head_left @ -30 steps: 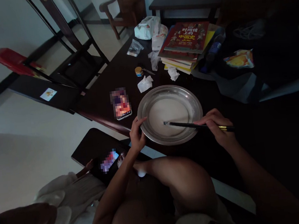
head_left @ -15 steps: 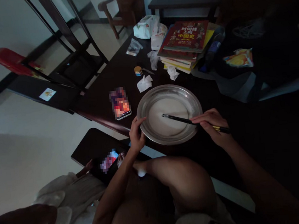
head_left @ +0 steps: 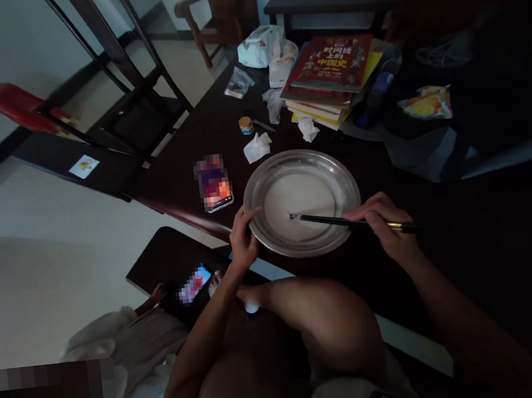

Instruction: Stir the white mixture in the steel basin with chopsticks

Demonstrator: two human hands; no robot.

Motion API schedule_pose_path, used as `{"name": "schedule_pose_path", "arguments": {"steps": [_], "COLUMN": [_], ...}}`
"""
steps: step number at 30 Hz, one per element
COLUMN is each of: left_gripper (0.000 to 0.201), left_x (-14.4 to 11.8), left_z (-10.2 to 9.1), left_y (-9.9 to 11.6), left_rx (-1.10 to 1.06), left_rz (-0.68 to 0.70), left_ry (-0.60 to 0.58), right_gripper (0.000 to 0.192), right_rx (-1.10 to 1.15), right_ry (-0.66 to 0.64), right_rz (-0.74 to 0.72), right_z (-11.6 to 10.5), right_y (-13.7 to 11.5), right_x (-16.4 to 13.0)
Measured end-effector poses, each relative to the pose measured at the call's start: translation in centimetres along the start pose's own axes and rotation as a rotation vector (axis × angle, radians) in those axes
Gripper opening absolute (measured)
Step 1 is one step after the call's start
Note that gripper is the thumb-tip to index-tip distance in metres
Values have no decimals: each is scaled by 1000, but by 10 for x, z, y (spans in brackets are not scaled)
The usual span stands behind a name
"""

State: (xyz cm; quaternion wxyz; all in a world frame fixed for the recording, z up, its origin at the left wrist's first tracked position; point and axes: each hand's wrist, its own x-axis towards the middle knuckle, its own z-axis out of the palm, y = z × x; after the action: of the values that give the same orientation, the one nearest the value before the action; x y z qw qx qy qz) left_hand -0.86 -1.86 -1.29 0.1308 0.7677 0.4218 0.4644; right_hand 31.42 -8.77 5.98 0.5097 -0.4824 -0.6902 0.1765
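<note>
Stirring, it seems in this dimness: left hand (head_left: 244,239) grips basin (head_left: 344,181), right hand (head_left: 389,227) pinches stick (head_left: 323,220); the next stroke needs a still basin.

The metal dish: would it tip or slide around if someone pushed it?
The metal dish looks wide and shallow, so it probably wouldn't tip easily. Its smooth shine suggests it may feel slippery. The pale contents might slosh if liquid, which I can't confirm.
</note>
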Motion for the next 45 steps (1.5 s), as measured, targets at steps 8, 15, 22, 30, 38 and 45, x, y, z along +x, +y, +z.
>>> {"name": "schedule_pose_path", "arguments": {"steps": [8, 15, 22, 30, 38, 45], "left_gripper": [36, 37, 36, 39, 40, 40], "left_x": [0, 0, 0, -1, -1, -1], "left_z": [1, 0, 1, 0, 1, 2], "left_y": [0, 0, -1, -3, -3, -3], "left_rx": [-3, -14, -24, -25, -53, -40], "left_rz": [14, 7, 28, -11, 8, 0], "left_ry": [7, 3, 18, 0, 12, 21], "right_gripper": [28, 23, 28, 31, 30, 23], "right_rx": [-10, -44, -11, -2, -26, -23], "right_ry": [16, -20, -38, 31, 51, -97], "right_rz": [3, -1, 3, 53, 53, -19], "right_z": [0, -1, -1, -1, -1, 1], "right_y": [1, 2, 0, 0, 2, 2], "right_x": [-1, -1, -1, -1, -3, -2]}}
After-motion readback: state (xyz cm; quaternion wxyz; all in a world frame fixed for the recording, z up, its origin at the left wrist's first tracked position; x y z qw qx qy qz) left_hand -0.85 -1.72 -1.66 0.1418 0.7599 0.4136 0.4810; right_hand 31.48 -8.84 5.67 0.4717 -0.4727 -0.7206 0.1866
